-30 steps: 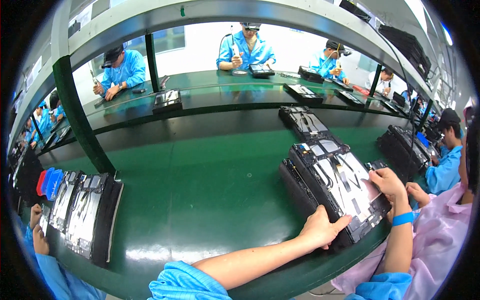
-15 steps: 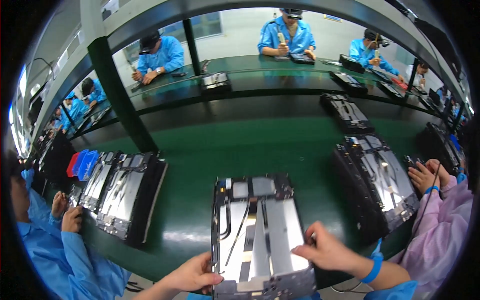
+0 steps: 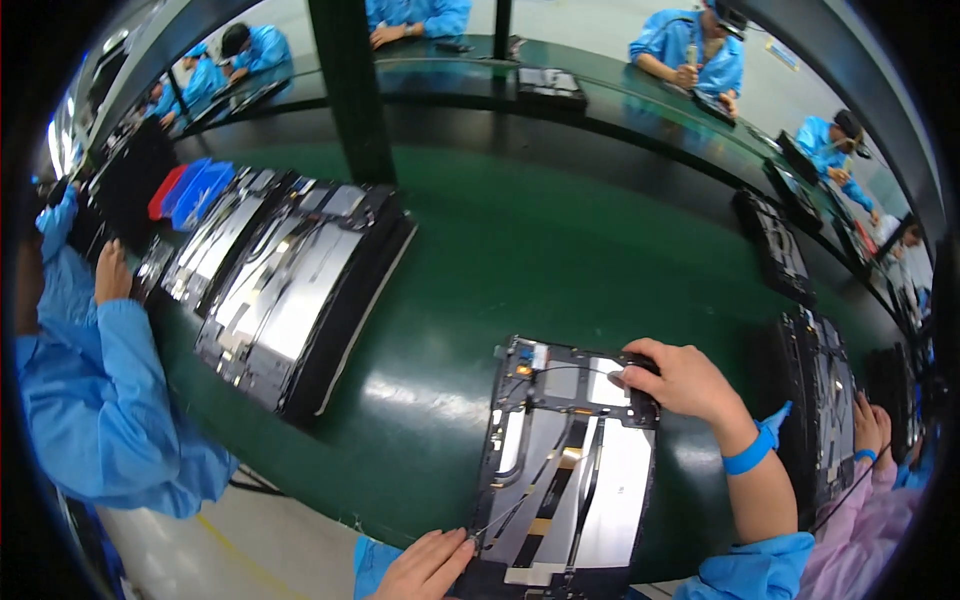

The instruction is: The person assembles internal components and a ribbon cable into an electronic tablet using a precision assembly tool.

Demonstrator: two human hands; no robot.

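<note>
An opened tablet [image 3: 620, 490], its inside facing up, shows silver panels, black flex cables and small boards. It lies at the near edge of the green table, tilted a little to the right. My right hand [image 3: 690, 385] grips its far right corner, thumb on top and fingers round the edge. At the near left edge my left hand [image 3: 425, 565] holds the side with fingers close together; its thumb is hidden. The tablet's nearest end is cut off by the picture's lower rim.
To the left, a stack of opened tablets [image 3: 290, 285] stands near red and blue bins [image 3: 200, 192] and a co-worker's blue sleeve [image 3: 140, 370]. Another stack [image 3: 825, 400] is at right, beside a co-worker's hand [image 3: 872, 430]. A dark green post [image 3: 350, 100] rises behind.
The view has swung to the right. My right hand has gone from the tablet's right side up to its far right corner. My left hand now has its fingers over the left edge.
</note>
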